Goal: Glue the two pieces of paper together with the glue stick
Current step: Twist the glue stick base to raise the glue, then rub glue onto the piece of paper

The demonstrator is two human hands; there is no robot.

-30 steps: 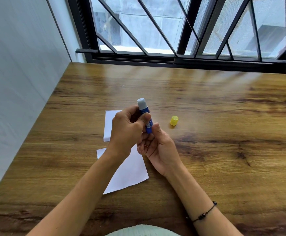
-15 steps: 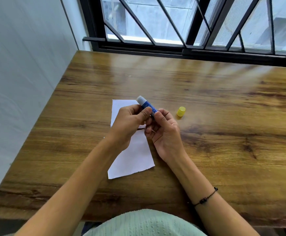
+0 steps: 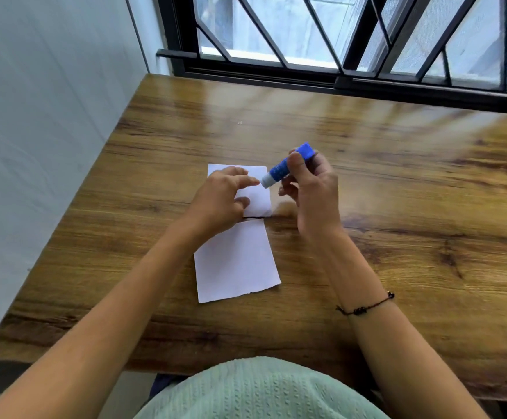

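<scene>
Two white paper pieces lie end to end on the wooden table (image 3: 397, 237): a smaller far piece (image 3: 256, 196) and a larger near piece (image 3: 235, 264), with a thin dark gap between them. My right hand (image 3: 312, 195) grips the blue glue stick (image 3: 285, 167), uncapped, its white tip pointing down and left just above the far piece's right edge. My left hand (image 3: 219, 201) rests on the far piece with fingers spread, holding it flat. The yellow cap is hidden, probably behind my right hand.
A white wall (image 3: 44, 116) borders the table on the left. A black-barred window (image 3: 352, 49) runs along the far edge. Bare wood stretches to the right of my hands.
The glue stick has passed from my left hand to my right and flipped tip-down. My left hand has dropped onto the far paper. The yellow cap is no longer visible.
</scene>
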